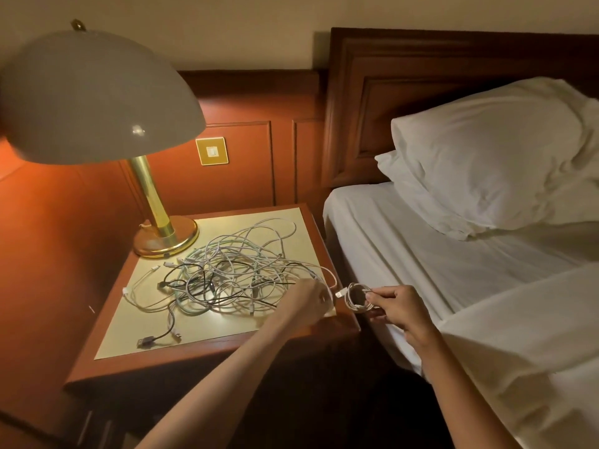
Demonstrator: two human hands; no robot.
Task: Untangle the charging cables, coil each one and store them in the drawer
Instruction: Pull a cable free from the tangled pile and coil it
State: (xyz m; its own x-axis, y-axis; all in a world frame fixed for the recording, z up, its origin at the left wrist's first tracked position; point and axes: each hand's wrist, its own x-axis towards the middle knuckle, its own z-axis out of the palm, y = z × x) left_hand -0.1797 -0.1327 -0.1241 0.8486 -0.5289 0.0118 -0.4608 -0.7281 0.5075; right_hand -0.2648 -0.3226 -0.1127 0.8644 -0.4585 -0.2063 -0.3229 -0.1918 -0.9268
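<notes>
Nearest, the right hand (400,307) is curled on a small coil (356,296) of white cable, pinching its rim between thumb and fingertips, out past the desk's edge and over the gap beside the bed. The coil's plug end points toward the left hand (304,304), just short of touching it. The left hand lies palm down at the desk's near right corner, seen from the back. Its fingers are bent about a white strand (334,280) that loops out of the tangle (the grip itself is partly hidden by the knuckles).

Just beyond and to the left of the left hand, the tangle (233,273) of white, pale green and black charging cables sprawls over the cream top of the desk (223,327), none of it coiled. One black cable (147,342) with a grey plug trails out of it, well to the left of that hand and toward the front edge.

Farther behind the tangle stands a brass lamp (97,98) with a domed shade, lit, its base touching the outermost loops. Behind it, a brass switch plate (211,151) sits on the wood panelling.

Beyond the right hand lies the bed (405,238) in white sheets, with a pillow (486,157) against the dark headboard (421,59).
</notes>
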